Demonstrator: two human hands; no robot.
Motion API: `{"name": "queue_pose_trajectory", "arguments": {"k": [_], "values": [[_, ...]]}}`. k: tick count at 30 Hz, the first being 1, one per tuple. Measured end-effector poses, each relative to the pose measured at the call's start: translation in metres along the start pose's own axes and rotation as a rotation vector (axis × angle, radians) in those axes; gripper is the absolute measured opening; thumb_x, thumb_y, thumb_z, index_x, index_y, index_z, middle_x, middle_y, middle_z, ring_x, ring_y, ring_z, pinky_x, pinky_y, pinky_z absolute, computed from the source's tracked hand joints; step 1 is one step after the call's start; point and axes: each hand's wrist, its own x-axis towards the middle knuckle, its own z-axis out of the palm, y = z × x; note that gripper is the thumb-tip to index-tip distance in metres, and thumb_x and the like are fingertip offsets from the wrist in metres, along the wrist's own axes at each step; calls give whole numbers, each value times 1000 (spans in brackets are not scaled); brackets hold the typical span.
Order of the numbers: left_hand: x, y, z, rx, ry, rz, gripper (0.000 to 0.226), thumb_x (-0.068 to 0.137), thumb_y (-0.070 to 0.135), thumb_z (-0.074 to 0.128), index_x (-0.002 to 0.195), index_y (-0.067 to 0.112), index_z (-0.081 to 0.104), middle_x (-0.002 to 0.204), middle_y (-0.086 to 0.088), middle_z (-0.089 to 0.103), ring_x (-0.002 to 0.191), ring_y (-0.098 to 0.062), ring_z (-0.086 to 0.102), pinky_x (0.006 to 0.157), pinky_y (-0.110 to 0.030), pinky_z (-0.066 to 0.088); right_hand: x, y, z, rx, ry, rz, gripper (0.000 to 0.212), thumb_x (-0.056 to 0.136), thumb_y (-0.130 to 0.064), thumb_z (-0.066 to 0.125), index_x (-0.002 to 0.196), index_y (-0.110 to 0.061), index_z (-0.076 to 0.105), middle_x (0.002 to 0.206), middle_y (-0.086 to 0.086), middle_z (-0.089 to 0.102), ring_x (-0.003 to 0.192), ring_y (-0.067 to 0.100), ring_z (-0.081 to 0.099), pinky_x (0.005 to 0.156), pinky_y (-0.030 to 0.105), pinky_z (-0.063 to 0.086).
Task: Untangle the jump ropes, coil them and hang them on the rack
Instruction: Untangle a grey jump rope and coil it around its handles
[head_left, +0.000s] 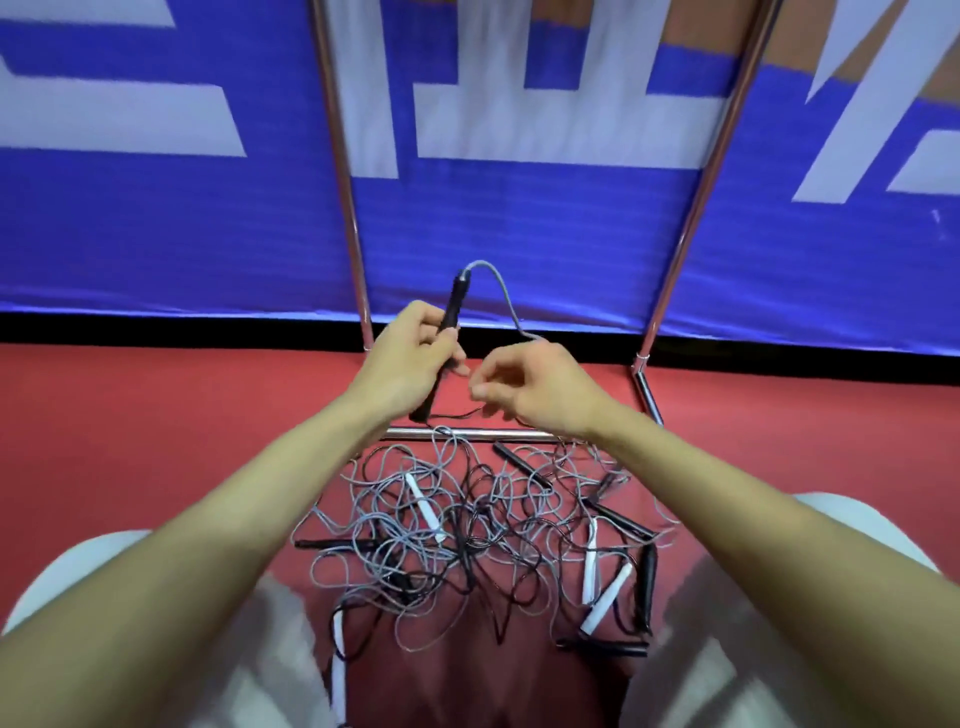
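Black handle (451, 312): left hand (410, 358) grip clamped on it
Right hand (530, 384): curled, can't tell if holding
Pile (467, 525): tangled
Rack (493, 434): nothing hung in view, barely started

Tangled jump ropes (467, 530) on floor (156, 415), rack (467, 434) behind (banner (156, 234) beyond)

Rack (509, 434): silver chrome tubing. Behind the rack, banner (156, 234): blue with white block shapes and a black lower strip. Under the rack, floor (156, 415): red. In front of the rack, jump ropes (457, 530): grey and black cords, black and white handles (423, 506).
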Motion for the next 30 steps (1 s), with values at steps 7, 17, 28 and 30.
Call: {"name": "queue_pose_trajectory", "arguments": {"k": [7,17,28,30], "values": [[-3,27,-11,-235,50,-57,19,96,14,48,78,17,47,60,1,43,46,-14,34,45,-24,32,21,11,1,67,451,104,29,92,-45,54,105,-19,51,99,4,59,82,12,55,75,26,40],[13,30,-26,-602,165,-42,34,92,19,57,65,21,38,50,5,28,40,-12,22,41,-25,19,39,34,-6,-563,189,283,29,92,-42,56,105,-18,64,96,10,58,89,33,60,76,37,47],[7,15,-18,-284,272,-109,16,97,17,51,88,12,64,43,5,33,33,-11,26,36,-18,23,26,-3,-22,412,220,9,7,96,-12,54,89,-10,53,62,8,68,40,16,56,38,23,41],[4,10,-6,-89,133,-87,24,99,9,44,101,10,68,58,1,53,37,-14,43,37,-20,35,22,-11,-24,545,332,-46,4,99,-15,47,99,-17,44,55,4,64,34,14,49,36,19,35]]}}
